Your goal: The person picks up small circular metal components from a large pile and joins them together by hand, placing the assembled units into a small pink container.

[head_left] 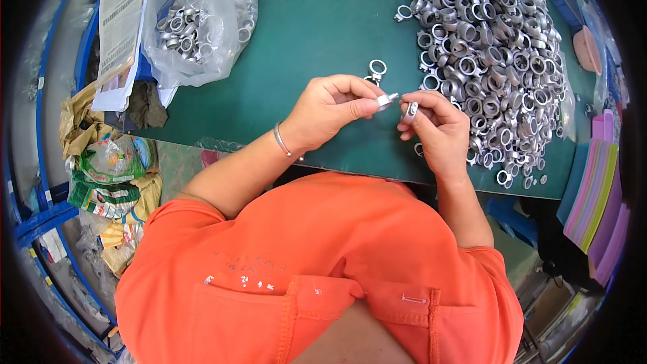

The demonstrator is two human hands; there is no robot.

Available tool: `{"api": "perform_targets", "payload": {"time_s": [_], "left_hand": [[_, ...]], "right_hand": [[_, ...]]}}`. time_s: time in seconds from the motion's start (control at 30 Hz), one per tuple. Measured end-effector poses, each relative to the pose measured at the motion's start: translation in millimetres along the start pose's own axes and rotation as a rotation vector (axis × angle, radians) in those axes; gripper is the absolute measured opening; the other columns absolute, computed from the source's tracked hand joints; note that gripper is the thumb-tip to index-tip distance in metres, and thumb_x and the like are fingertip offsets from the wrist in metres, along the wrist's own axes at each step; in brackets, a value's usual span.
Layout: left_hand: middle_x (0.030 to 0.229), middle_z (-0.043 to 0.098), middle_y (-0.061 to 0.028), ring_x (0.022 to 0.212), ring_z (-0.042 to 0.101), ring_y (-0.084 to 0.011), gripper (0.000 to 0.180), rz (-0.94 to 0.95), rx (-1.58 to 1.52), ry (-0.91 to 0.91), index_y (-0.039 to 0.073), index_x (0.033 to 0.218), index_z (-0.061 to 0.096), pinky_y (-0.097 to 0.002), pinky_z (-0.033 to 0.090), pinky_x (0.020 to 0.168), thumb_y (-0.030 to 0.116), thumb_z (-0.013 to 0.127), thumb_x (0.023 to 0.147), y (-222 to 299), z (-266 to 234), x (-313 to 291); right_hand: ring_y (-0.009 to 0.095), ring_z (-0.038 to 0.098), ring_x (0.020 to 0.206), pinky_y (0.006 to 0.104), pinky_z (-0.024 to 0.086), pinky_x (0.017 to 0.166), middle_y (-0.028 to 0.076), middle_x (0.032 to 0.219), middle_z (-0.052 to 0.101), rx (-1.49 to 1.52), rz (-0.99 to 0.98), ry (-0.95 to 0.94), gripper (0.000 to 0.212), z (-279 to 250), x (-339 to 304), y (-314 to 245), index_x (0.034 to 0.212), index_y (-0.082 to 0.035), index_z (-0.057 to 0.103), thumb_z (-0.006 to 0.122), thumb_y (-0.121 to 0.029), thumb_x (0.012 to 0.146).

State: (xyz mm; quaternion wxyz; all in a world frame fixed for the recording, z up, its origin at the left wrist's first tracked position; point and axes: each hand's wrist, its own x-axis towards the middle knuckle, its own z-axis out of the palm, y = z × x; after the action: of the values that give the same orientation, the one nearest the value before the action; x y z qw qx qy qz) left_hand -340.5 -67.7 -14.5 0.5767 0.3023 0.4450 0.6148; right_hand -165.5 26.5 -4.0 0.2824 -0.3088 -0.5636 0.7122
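Green table (pixel 323 20), near edge running just below the hands, bowed by the lens. Open green surface lies ahead of the left hand, between the bag and the heap. The right side is crowded.

Left hand (pixel 330 111): fingers curled, thumb and forefinger pinching a small silver cap (pixel 387 100). Cap is short, round, bright metal, its flat face tilted toward the right hand. A thin bangle (pixel 282 140) sits on the left wrist.

Right hand (pixel 438 128): fingertips closed on a silver ring (pixel 410 110), held on edge, just beside the cap. Whether cap and ring touch, cannot tell. Both parts are held above the table, close to its near edge, in front of the chest.

One clamp (pixel 376 71) lies alone on the green just beyond the left hand: a round loop with a small stub.

Heap (pixel 492 47) of like silver rings and clamps fills the table's right part, spreading from the far edge down to the near edge, just beside the right hand. A few strays lie at the near right corner.

Clear bag (pixel 199 23) holding more silver parts sits far left, well apart from the hands. Papers (pixel 121 27) hang over the left edge beside it.

Stacked purple and green sheets (pixel 596 202) stand off the table's right end. Crumpled wrappers (pixel 108 175) lie on the floor at left.
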Motion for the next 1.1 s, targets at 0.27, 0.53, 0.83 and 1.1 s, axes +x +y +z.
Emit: {"api": "perform_targets", "payload": {"time_s": [0.27,0.53,0.83,1.1], "left_hand": [[0.09,0.063,-0.0087,0.078,0.061,-0.0136,0.016,-0.117,-0.328,0.045,-0.002,0.098,0.059,-0.0265,0.052,0.071,0.01,0.058,0.088,5.1,10.1,-9.5],[0.088,0.064,-0.011,0.073,0.062,-0.0138,0.014,-0.155,-0.215,0.108,-0.003,0.098,0.057,-0.0266,0.053,0.068,0.004,0.057,0.087,2.3,13.1,-12.8],[0.087,0.063,-0.0115,0.073,0.063,-0.0163,0.015,-0.014,-0.048,0.084,-0.003,0.099,0.058,-0.0285,0.054,0.068,0.002,0.058,0.085,1.1,12.3,-15.9],[0.099,0.059,-0.0102,0.078,0.06,-0.0158,0.019,-0.122,-0.357,0.077,0.001,0.097,0.059,-0.0294,0.052,0.066,-0.002,0.053,0.08,13.6,-13.0,-20.7]], "right_hand": [[0.013,0.062,0.068,0.0231,0.053,0.057,0.009,0.09,0.059,0.142,-0.023,-0.069,0.013,9.7,-5.8,-0.7,0.095,0.007,0.062,0.059,0.005,0.082],[0.013,0.061,0.071,0.0228,0.052,0.057,0.008,0.09,0.059,0.119,-0.037,-0.109,0.014,15.2,-8.8,0.2,0.095,0.006,0.062,0.058,0.006,0.082],[0.013,0.062,0.067,0.0222,0.052,0.057,0.008,0.09,0.059,0.101,0.03,-0.054,0.013,13.9,-11.1,3.9,0.095,0.004,0.062,0.057,0.006,0.082],[0.02,0.057,0.091,0.0282,0.053,0.063,0.012,0.104,0.052,0.595,0.084,-0.177,0.018,-1.5,7.2,1.8,0.093,-0.001,0.054,0.049,0.005,0.077]]}}
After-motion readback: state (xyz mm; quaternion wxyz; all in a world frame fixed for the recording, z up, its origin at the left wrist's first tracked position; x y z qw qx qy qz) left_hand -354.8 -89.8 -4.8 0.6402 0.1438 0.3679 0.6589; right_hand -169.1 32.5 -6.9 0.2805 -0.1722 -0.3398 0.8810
